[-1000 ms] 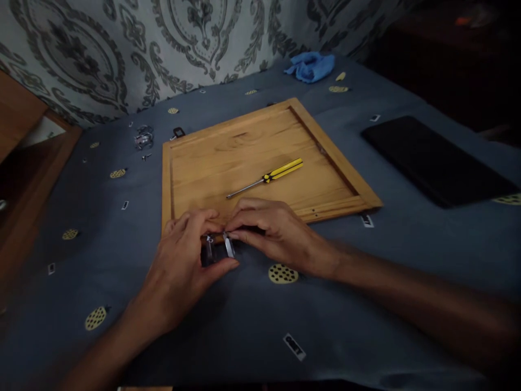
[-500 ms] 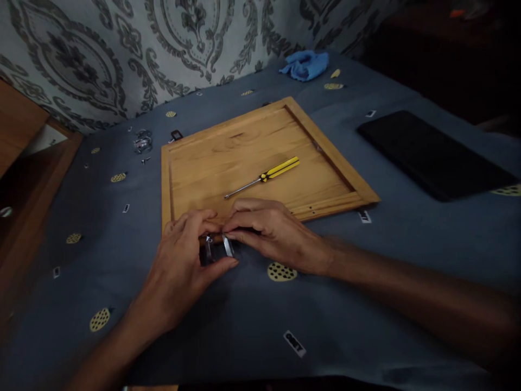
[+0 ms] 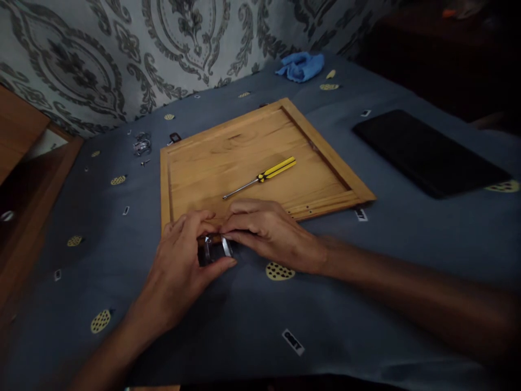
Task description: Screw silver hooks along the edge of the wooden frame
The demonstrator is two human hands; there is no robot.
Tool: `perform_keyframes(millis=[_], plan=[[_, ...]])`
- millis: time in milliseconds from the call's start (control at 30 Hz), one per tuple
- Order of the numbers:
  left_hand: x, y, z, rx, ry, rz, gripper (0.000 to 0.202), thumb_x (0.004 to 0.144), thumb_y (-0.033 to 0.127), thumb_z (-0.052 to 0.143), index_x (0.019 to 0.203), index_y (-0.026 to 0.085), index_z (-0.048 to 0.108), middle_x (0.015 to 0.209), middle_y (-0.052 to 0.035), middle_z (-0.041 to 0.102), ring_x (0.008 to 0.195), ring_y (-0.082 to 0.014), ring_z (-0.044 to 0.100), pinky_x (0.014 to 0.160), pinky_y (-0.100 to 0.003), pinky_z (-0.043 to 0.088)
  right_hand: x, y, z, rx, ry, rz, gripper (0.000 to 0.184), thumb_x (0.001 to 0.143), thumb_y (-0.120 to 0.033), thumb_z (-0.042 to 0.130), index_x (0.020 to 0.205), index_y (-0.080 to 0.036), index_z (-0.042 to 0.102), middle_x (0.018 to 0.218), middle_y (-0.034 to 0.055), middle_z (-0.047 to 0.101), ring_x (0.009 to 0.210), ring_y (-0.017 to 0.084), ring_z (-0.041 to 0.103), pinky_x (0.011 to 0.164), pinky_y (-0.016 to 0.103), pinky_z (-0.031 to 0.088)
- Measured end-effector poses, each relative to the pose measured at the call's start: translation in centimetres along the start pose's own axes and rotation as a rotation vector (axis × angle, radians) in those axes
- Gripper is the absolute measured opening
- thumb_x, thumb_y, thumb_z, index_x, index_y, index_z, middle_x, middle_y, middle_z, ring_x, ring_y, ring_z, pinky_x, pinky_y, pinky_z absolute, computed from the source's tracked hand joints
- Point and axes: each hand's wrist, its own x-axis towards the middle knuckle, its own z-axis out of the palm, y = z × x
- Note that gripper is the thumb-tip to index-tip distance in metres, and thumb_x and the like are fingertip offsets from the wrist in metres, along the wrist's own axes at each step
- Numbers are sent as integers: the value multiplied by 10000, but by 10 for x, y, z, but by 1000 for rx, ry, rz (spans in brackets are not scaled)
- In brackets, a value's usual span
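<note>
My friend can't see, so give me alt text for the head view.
A person's left hand and right hand are at a metal fitting by the near edge of a framed wooden panel. A yellow screwdriver lies on the panel, with a blue cloth beyond and a flat black object to the right.

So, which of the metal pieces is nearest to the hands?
The metal piece between the left hand and right hand, by the near edge of the wooden panel; the other pieces lie left of the panel.

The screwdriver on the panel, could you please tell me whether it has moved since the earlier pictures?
No: the screwdriver lies at the same spot and angle on the panel; both shift slightly leftward together with the view.
</note>
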Motion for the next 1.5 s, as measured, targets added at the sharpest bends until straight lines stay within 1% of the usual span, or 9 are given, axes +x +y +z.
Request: perform_keyframes(millis=[200, 500, 900, 1000, 1100, 1200, 1333, 1400, 1500], plan=[[1, 0, -1, 21, 9, 20, 595, 723, 253, 884, 1188, 274, 513, 1088, -28, 740, 1101, -304, 699, 961, -477, 547, -2, 2, 0, -9, 12, -69, 92, 921, -85, 678, 920, -112, 766, 800, 25, 623, 737, 140, 589, 665, 252, 423], [0, -2, 2, 4, 13, 4, 616, 717, 255, 886, 1200, 293, 504, 1076, -22, 738, 1109, -305, 693, 981, -504, 543, -3, 3, 0, -15, -21, -33, 93, 931, -121, 686, 976, -138, 765, 845, 31, 646, 783, 146, 609, 688, 253, 440], [1, 0, -1, 0, -7, -2, 606, 714, 230, 898, 1182, 281, 517, 1087, -9, 738, 1100, -289, 691, 970, -475, 540, -3, 2, -1, 15, -48, 6, 116, 915, -105, 695, 995, -158, 760, 878, 29, 661, 805, 148, 631, 712, 254, 474], [0, 0, 0, -14, -9, -6, 609, 720, 234, 898, 1191, 290, 515, 1076, 5, 743, 1103, -285, 680, 977, -472, 525, -2, 2, -10, 71, -63, -8, 168, 918, -90, 677, 1045, -168, 755, 904, 31, 660, 817, 147, 639, 722, 252, 496], [-1, -1, 0, -12, -25, -5, 567, 728, 246, 896, 1158, 289, 528, 1134, -4, 740, 1138, -299, 663, 972, -476, 515, -1, 6, -28, 112, -115, -4, 182, 941, -124, 644, 1085, -175, 742, 993, 50, 684, 860, 152, 665, 744, 261, 523], [-1, -1, 0, -7, -27, -2, 547, 752, 240, 874, 1173, 285, 527, 1171, -7, 739, 1160, -304, 656, 968, -475, 508, 1, 11, -47, 95, -61, 26, 223, 945, -154, 625, 1146, -171, 720, 1067, 67, 692, 881, 157, 676, 754, 273, 530], [-1, -2, 1, -12, -32, -2, 560, 764, 249, 865, 1203, 275, 518, 1165, -5, 745, 1177, -311, 650, 968, -479, 502, 4, 9, -58, 19, -42, 113, 105, 947, -202, 641, 967, -161, 735, 943, 51, 687, 799, 146, 658, 732, 271, 507], [-1, -3, 1, -9, -33, 3, 559, 765, 256, 863, 1205, 267, 519, 1179, -14, 742, 1181, -314, 648, 972, -483, 500, 4, 5, -54, 38, -82, 108, 105, 951, -203, 650, 894, -157, 725, 892, 41, 671, 767, 137, 647, 699, 255, 493], [-2, -3, 1, -20, -27, 13, 572, 774, 248, 851, 1231, 264, 507, 1164, -22, 746, 1168, -305, 656, 982, -484, 499, 0, 0, -40, 75, -138, 19, 134, 977, -178, 624, 899, -155, 729, 872, 41, 675, 784, 140, 649, 711, 251, 493]])
